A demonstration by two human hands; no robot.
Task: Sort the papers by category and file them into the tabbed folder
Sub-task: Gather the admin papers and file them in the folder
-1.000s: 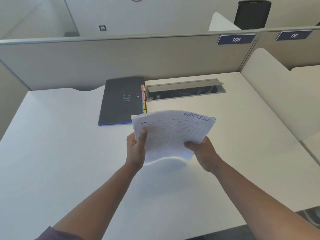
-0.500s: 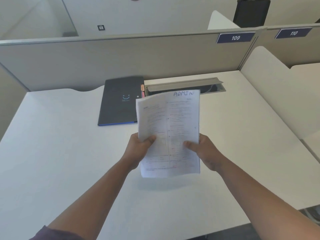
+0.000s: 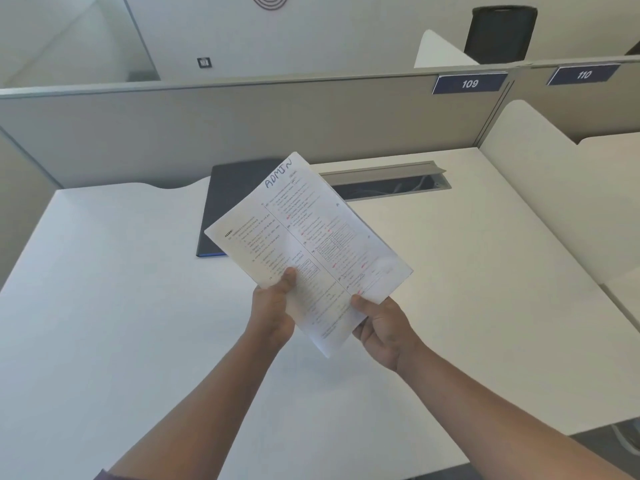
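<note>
White desk (image 3: 104,306) ran from the near edge back to a grey partition (image 3: 242,126), where plates reading 109 (image 3: 469,83) and 110 (image 3: 584,75) hung at the right. An open cable tray (image 3: 388,183) sat in the desk's far strip, its contents too dark to make out. Beside it lay the folder (image 3: 230,202), dark, flat and closed, its right half hidden behind the papers (image 3: 308,244), so its tabs could not be seen.

Both hands held the papers in the air above the middle of the desk, clear of the surface. The left hand (image 3: 272,315) pinched the lower left edge, thumb on top and fingers hidden beneath. The right hand (image 3: 384,327) gripped the lower right edge the same way, thumb on the printed face. How many sheets were in the bundle could not be told. The long axis ran diagonally, the near corner low and toward the right, the top corner tilted up and to the left, over the folder. ADMIN was handwritten along the top; the printed text with red marks below was too small to read.

Bare desk lay open to the left and in front of the hands, and to the right as far as the white side divider (image 3: 554,188). Both forearms were cut off at the bottom of the view
</note>
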